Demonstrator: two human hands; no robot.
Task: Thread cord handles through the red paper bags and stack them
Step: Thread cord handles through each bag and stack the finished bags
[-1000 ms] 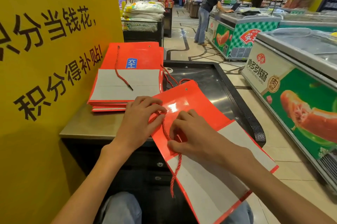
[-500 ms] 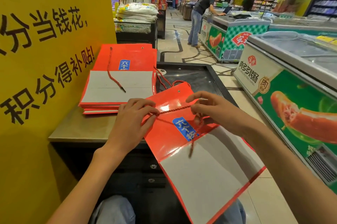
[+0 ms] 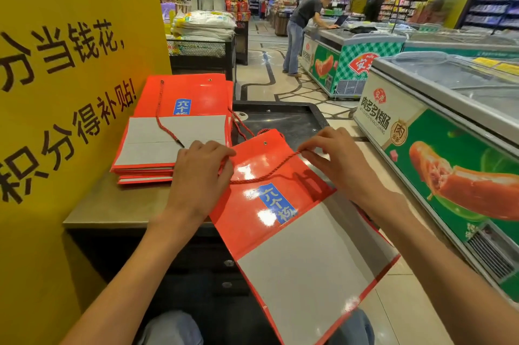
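My left hand [image 3: 200, 176] and right hand [image 3: 339, 160] each pinch the cord [image 3: 264, 174] across this red bag [image 3: 269, 204]; beside it the stack [image 3: 174, 131] waits, so stacking remains.

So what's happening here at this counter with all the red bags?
A person is fitting a cord handle to a flat red paper bag that hangs over the counter edge. The left hand and right hand each pinch an end of the red cord, which spans the top of the bag below its eyelet. To the left lies a stack of bags with a loose cord on top.
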